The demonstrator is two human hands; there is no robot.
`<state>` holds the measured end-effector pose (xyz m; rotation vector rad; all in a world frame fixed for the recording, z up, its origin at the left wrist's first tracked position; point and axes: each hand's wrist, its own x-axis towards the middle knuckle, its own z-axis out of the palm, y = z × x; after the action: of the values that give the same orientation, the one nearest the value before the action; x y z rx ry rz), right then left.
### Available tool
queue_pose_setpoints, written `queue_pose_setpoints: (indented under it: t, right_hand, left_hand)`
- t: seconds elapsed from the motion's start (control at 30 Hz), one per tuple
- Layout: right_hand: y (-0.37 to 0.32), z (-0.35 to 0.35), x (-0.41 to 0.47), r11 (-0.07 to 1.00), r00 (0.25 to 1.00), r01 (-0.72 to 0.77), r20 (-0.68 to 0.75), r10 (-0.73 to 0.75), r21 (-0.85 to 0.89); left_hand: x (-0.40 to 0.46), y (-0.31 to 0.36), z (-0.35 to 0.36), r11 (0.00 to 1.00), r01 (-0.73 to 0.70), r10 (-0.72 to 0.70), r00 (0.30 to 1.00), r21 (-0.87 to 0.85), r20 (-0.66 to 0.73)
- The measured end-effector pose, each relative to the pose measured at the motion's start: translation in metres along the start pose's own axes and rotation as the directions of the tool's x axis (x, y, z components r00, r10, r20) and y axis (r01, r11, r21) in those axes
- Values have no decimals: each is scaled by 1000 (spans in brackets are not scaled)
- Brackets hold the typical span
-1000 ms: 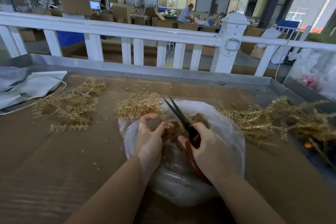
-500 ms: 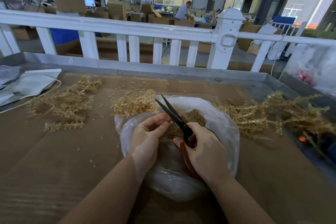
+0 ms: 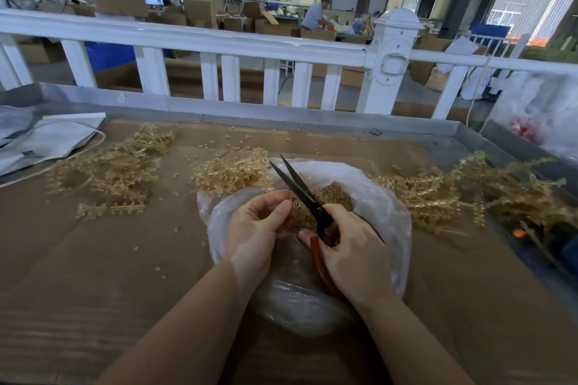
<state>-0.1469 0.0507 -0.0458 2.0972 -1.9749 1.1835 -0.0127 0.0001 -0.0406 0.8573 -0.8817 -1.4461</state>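
Over the clear plastic bag on the brown cardboard worktop, the left hand pinches a small golden plastic sprig. The right hand grips red-handled black scissors, blades parted. Feed the sprig deep between the blades, fingertips clear, so cuttings drop inside.

The left forearm and right forearm come in bare over the near edge of the tabletop and converge toward its middle, wrists nearly straight and the two hands just beside each other. The left hand lies back-up with its fingers curled, thumb and fingertips pinching a bit of tan plastic sprig. The right hand is wrapped round the red handles of the scissors, its thumb toward the left hand, with the blades parted and pointing toward the far edge.
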Motion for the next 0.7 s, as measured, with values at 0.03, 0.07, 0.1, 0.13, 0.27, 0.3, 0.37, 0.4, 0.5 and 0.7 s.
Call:
queue_pose_setpoints:
  t: [0.03,0.07,0.1,0.13,0.27,0.3,0.37,0.4,0.5,0.7]
  right_hand:
    - [0,0,0,1000,1000,-2,1,2,2]
    - [0,0,0,1000,1000,-3,5,3,2]
    - [1,0,0,1000,1000,-2,11,2,3]
    - [1,0,0,1000,1000,-1,16,1,6]
    - [1,0,0,1000,1000,-4,25,4,0]
    - [1,0,0,1000,1000,-6,24,6,-7]
    - [1,0,0,1000,1000,-8,21,8,-12]
    - [0,0,0,1000,1000,-8,20,8,-13]
    - [0,-1,0,1000,1000,-9,26,9,-8]
    - [0,-1,0,1000,1000,-13,28,13,-12]
  left_hand:
    - [0,0,0,1000,-2,2,1000,-2,0]
    - [0,1,1,1000,-3,3,1000,-2,1]
    - [-1,1,1,1000,-3,3,1000,0,2]
    - [-1,2,2,1000,-1,1,1000,0,3]
    - [-4,5,3,998,25,-24,1000,-57,18]
    - [-4,6,3,997,32,-31,999,-66,19]
    - [-4,7,2,997,39,-38,999,-67,17]
    - [-4,7,2,997,39,-38,999,-63,19]
    - [-5,8,3,998,34,-33,999,-54,29]
    - [-6,8,3,1000,-7,7,1000,17,16]
